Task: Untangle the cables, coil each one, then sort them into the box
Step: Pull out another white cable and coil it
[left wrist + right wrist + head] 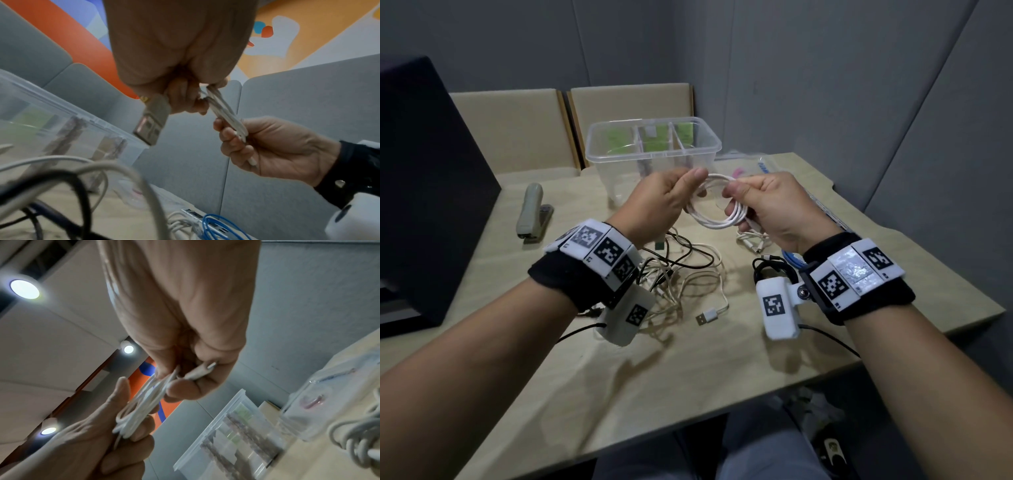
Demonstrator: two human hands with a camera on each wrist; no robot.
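Observation:
A white cable (717,214), wound into a small coil, hangs in the air between both hands in front of the clear divided box (619,158). My left hand (671,198) pinches the coil's left side; in the left wrist view the cable's USB plug (151,123) sticks out below the left hand (197,100). My right hand (760,202) grips the coil's right side, and in the right wrist view the right hand (185,379) also holds the small end plug (202,369) against the coil (141,402). A tangle of white and black cables (681,274) lies on the table under my wrists.
A black coiled cable (770,269), a blue cable (792,257) and a small white bundle (753,240) lie near my right wrist. A stapler (532,216) sits at the left beside a dark monitor (424,192). A plastic bag (753,164) lies right of the box.

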